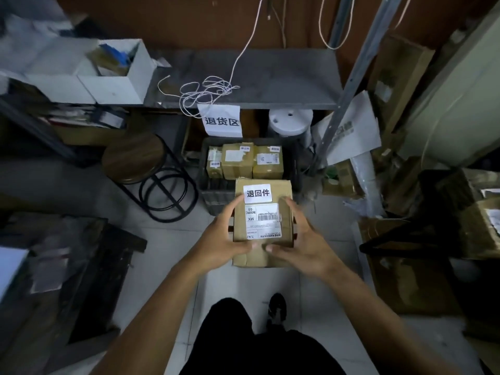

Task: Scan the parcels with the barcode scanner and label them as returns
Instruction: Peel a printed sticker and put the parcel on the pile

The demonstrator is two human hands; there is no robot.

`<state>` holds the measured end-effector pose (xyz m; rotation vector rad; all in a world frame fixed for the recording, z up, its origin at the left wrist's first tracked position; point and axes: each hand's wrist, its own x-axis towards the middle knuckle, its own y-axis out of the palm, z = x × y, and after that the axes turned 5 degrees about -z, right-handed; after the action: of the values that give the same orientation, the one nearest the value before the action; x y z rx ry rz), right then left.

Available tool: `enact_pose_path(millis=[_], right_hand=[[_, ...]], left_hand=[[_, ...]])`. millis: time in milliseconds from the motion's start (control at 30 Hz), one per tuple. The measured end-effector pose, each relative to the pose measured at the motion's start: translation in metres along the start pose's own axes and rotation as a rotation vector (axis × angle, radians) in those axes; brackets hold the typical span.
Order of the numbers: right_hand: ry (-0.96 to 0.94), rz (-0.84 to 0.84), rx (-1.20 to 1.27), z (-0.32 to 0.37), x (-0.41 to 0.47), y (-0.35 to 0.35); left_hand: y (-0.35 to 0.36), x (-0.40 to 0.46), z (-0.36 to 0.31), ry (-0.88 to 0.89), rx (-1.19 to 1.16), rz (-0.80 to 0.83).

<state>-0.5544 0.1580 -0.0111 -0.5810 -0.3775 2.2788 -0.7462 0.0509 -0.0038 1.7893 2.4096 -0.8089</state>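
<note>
A brown cardboard parcel [261, 247] is held out in front of me, above the floor. It carries a white returns label [257, 193] at its far end and a shipping label with a barcode [263, 220] below that. My left hand [224, 236] grips its left side, thumb on top. My right hand [300, 243] grips its right side, thumb on the near top face. Just beyond the parcel stands a dark crate [208, 185] holding three smaller labelled parcels [238, 159]. No barcode scanner is in view.
A paper sign [221, 121] hangs from the grey shelf [270, 77] above the crate; loose white cord [205, 90] lies on that shelf. A round stool [135, 158] stands left. Cardboard and clutter crowd the right [405, 239] and left. My legs are on the tiled floor [311, 288].
</note>
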Motion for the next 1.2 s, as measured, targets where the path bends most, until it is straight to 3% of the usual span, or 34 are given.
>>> enact_pose_path(millis=[400, 767, 1000, 1200], right_hand=[[-0.006, 0.074, 0.018, 0.034, 0.145, 0.014], [0.071, 0.102, -0.003, 0.076, 0.309, 0.088], [0.156, 0.077, -0.006, 0.063, 0.373, 0.111], [0.19, 0.072, 0.019, 0.001, 0.44, 0.112]], left_hand=[[-0.057, 0.095, 0.016, -0.056, -0.119, -0.113], [-0.179, 0.241, 0.078, -0.113, -0.085, 0.006], [-0.203, 0.311, 0.107, -0.151, -0.091, 0.082], [-0.177, 0.386, 0.155, -0.191, -0.082, 0.08]])
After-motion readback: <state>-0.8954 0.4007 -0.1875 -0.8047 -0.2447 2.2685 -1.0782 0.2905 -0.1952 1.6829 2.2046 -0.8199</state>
